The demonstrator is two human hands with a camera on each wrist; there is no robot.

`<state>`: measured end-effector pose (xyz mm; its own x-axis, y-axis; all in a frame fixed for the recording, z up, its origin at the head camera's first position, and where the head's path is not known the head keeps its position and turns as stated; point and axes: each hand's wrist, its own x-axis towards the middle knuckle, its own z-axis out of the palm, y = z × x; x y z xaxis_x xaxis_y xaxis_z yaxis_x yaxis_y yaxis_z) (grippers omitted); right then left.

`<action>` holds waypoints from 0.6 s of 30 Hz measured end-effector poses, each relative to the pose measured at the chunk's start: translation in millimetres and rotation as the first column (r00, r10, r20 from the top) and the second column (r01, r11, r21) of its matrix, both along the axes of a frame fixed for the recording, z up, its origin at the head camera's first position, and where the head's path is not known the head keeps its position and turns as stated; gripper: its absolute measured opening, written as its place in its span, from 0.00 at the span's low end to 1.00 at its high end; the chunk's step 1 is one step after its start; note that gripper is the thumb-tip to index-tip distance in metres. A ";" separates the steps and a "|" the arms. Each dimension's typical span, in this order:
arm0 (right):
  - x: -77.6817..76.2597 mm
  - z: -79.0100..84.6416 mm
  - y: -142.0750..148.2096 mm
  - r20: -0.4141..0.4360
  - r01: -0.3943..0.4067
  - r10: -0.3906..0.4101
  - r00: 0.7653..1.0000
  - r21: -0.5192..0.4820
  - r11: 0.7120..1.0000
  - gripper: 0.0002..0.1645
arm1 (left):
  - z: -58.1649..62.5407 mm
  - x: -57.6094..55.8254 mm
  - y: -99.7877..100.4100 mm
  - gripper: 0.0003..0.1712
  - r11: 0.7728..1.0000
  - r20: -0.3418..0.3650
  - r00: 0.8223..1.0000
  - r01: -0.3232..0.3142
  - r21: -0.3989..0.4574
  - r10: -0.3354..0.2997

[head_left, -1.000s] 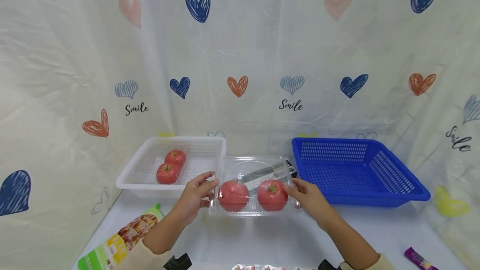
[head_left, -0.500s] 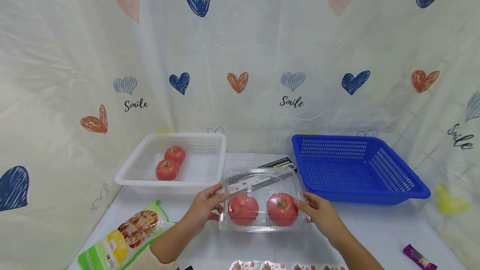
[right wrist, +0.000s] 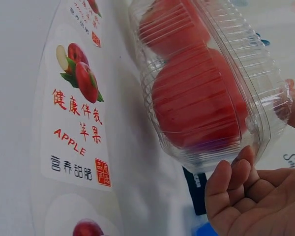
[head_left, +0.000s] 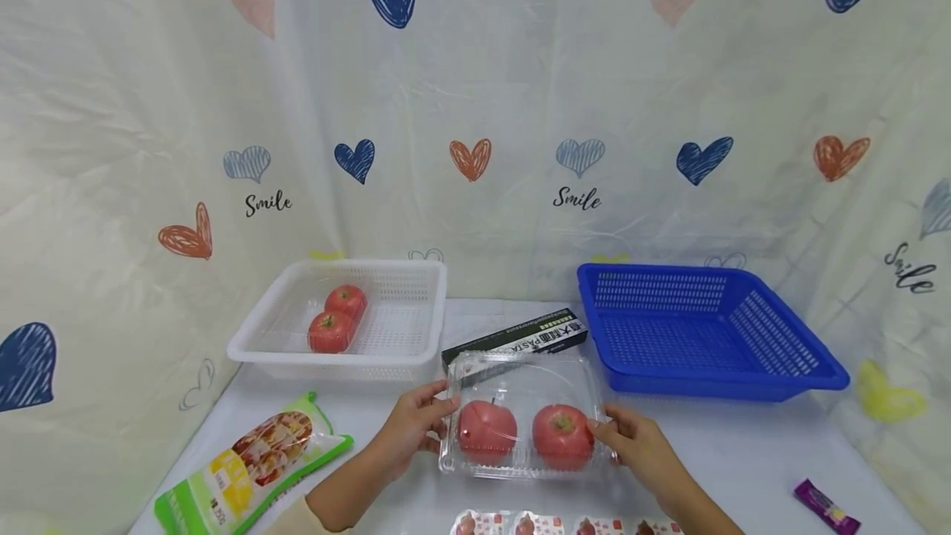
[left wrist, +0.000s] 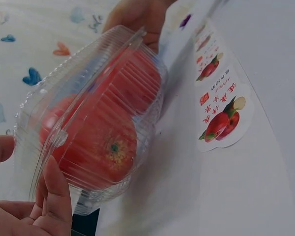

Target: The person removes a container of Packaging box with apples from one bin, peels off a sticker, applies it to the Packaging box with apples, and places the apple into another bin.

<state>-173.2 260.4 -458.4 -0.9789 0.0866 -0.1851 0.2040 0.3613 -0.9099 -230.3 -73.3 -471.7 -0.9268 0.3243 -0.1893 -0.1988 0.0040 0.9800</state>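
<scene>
A clear plastic clamshell box (head_left: 527, 382) with two red apples (head_left: 562, 436) inside is held above the table by both hands. My left hand (head_left: 416, 423) grips its left end, and my right hand (head_left: 635, 440) grips the right end. In the left wrist view the lid of the box (left wrist: 96, 88) looks closed, with fingers (left wrist: 56, 191) pinching its edge. The right wrist view has curled fingers (right wrist: 231, 184) at the corner of the box. Below the box, near the front edge, lies a strip of apple labels (head_left: 538, 523).
Behind the box lies a dark pasta box (head_left: 520, 335). A white basket (head_left: 338, 366) with two packed apples stands at back left, a blue basket (head_left: 713, 382) at back right. A green food bag (head_left: 256, 465) lies left, a purple wrapped snack (head_left: 826, 506) right.
Both hands have brought the clamshell box lower and nearer, slightly to the right. More of the pasta box and of the label strip shows now.
</scene>
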 end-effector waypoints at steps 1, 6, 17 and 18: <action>0.0 -1.0 0.0 0.004 0.003 -0.003 1.000 -0.002 1.000 0.42 | -1.0 0.1 0.5 0.43 1.000 0.002 1.000 -0.001 -0.007 0.001; 0.1 -3.6 -1.0 0.011 0.002 -0.003 1.000 0.005 1.000 0.42 | -3.4 1.1 1.1 0.41 0.999 0.015 1.000 -0.007 -0.042 0.008; -2.6 -8.0 -0.5 0.031 0.001 -0.001 1.000 0.014 1.000 0.44 | -8.6 -2.3 1.9 0.41 0.998 0.032 0.999 -0.013 -0.061 0.015; -2.7 -8.6 -0.9 0.031 0.000 0.000 1.000 0.012 1.000 0.44 | -9.2 -2.3 1.5 0.40 0.998 0.031 0.999 -0.014 -0.062 0.016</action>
